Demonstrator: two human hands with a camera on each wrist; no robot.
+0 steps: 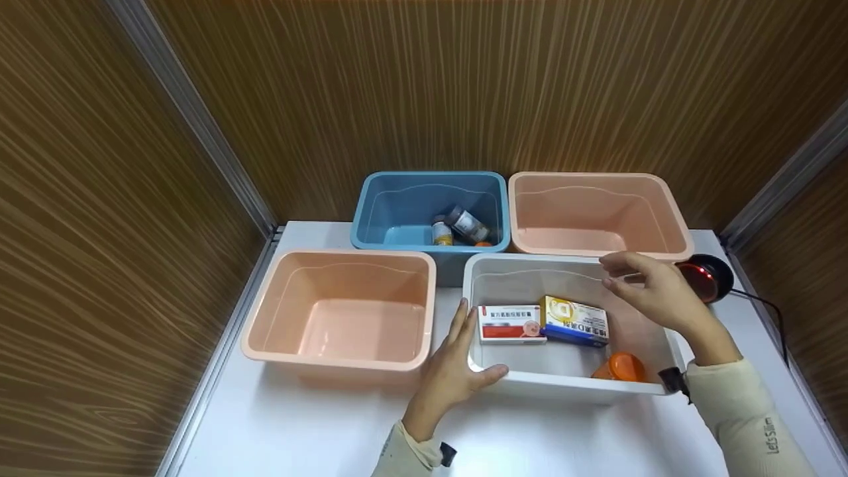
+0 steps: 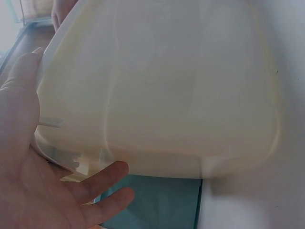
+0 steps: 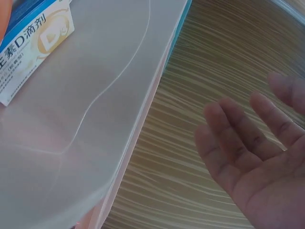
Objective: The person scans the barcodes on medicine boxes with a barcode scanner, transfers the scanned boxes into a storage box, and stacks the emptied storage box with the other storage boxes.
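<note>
A white bin (image 1: 570,379) stands at the front right of the table. Inside it lie a red-and-white medicine box (image 1: 511,324), a blue-and-yellow vitamin D box (image 1: 575,321) and an orange-capped bottle (image 1: 623,368). My left hand (image 1: 454,368) is at the bin's near left corner, thumb over the front rim and fingers along the left side. In the left wrist view its fingers (image 2: 102,183) are spread beside the bin wall. Above the bin's right part hovers my right hand (image 1: 656,291), holding nothing. Its fingers (image 3: 238,138) are loosely bent in the right wrist view.
Behind stands a blue bin (image 1: 397,199) with several bottles (image 1: 467,224) inside. A pink bin (image 1: 596,199) is at the back right, another pink bin (image 1: 358,331) at the left. A black scanner-like device (image 1: 712,275) glows red near the right edge, its cable trailing. Wood-patterned panels (image 1: 424,86) enclose the table.
</note>
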